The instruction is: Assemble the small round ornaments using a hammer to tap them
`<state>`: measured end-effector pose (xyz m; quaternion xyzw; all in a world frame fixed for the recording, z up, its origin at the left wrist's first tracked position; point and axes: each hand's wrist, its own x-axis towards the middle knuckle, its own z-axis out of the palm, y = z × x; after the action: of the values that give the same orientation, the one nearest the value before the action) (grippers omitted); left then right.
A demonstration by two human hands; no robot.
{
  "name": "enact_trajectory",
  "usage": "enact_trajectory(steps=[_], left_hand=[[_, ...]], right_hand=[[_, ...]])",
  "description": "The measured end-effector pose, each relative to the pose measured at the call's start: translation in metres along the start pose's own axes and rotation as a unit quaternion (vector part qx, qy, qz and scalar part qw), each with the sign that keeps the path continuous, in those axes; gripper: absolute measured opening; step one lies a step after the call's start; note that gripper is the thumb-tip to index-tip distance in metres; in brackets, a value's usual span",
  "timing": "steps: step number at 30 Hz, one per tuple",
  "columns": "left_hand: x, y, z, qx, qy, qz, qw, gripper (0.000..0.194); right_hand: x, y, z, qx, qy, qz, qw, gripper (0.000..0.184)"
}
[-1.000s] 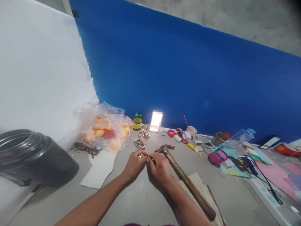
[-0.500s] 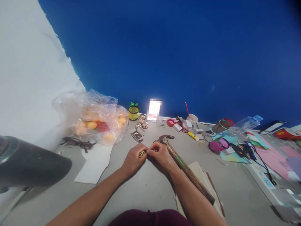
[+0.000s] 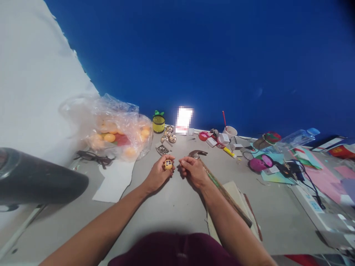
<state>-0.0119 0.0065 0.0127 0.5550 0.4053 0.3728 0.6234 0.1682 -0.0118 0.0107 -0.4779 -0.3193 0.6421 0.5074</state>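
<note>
Cradled in the fingers of my left hand [image 3: 157, 175] is a small yellow ball [image 3: 168, 164] with shiny dark and silver spots. My right hand [image 3: 193, 171] is a short gap to its right, thumb and forefinger pinched together; whatever they hold is too small to make out. Just beyond my left hand lies a small open box [image 3: 162, 149] of shiny metal bits. Several similar studded balls [image 3: 172, 139] are grouped behind that box. A claw hammer [image 3: 212, 178] with a worn wooden handle lies beside my right hand, its handle partly behind my right forearm.
On the left are a large dark flask [image 3: 44, 177], folded glasses [image 3: 94, 158], white paper [image 3: 113, 184] and a plastic bag [image 3: 119, 125] of orange fruit. An open notebook [image 3: 229, 192] lies under the hammer handle. Cords, coloured papers and a power strip [image 3: 307, 199] fill the right side.
My hands, touching at the fingertips before, have moved apart. The yellow ball, earlier mostly covered by my left fingers, now shows its spotted side. The camera view has shifted.
</note>
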Motion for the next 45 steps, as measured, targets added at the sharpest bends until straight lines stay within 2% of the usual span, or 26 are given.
enact_trajectory(steps=[3,7,10,15,23,26,31,36,39,42,45], left_hand=[[0.001,-0.001,0.002,-0.083,0.002,-0.026,0.996,0.046],[0.001,0.0,0.003,-0.093,-0.003,-0.032,0.995,0.05],[0.001,-0.001,0.002,-0.102,-0.002,-0.028,0.994,0.051],[0.004,-0.008,0.0,-0.169,-0.036,-0.042,0.984,0.057],[0.003,-0.002,0.002,-0.237,-0.007,-0.072,0.969,0.056],[0.003,-0.002,0.002,-0.203,-0.007,-0.055,0.978,0.054],[0.001,-0.004,0.002,-0.042,0.011,0.014,0.999,0.046],[0.001,-0.006,0.001,0.092,0.026,0.09,0.991,0.04],[0.002,-0.009,0.0,0.083,0.019,0.093,0.992,0.043],[0.003,-0.011,0.0,0.051,0.002,0.063,0.997,0.048],[0.003,-0.011,0.0,0.053,0.012,0.044,0.998,0.048]], right_hand=[[0.0,-0.002,-0.001,0.054,-0.023,0.007,0.998,0.048],[0.0,-0.003,-0.003,0.085,-0.04,0.012,0.995,0.046],[0.001,-0.003,-0.004,0.093,-0.043,0.021,0.995,0.045],[0.001,-0.002,-0.005,0.097,-0.052,0.021,0.994,0.043],[0.002,0.0,-0.007,0.089,-0.065,0.011,0.994,0.04],[0.002,0.0,-0.007,0.085,-0.069,0.012,0.994,0.04],[0.001,0.0,-0.005,0.082,-0.064,0.017,0.994,0.042],[0.002,0.0,-0.004,0.075,-0.056,0.019,0.995,0.043],[0.002,0.0,-0.005,0.078,-0.047,0.012,0.996,0.044],[0.003,0.001,-0.005,0.072,-0.051,-0.001,0.996,0.041],[0.003,0.002,-0.006,0.061,-0.059,-0.005,0.996,0.039]])
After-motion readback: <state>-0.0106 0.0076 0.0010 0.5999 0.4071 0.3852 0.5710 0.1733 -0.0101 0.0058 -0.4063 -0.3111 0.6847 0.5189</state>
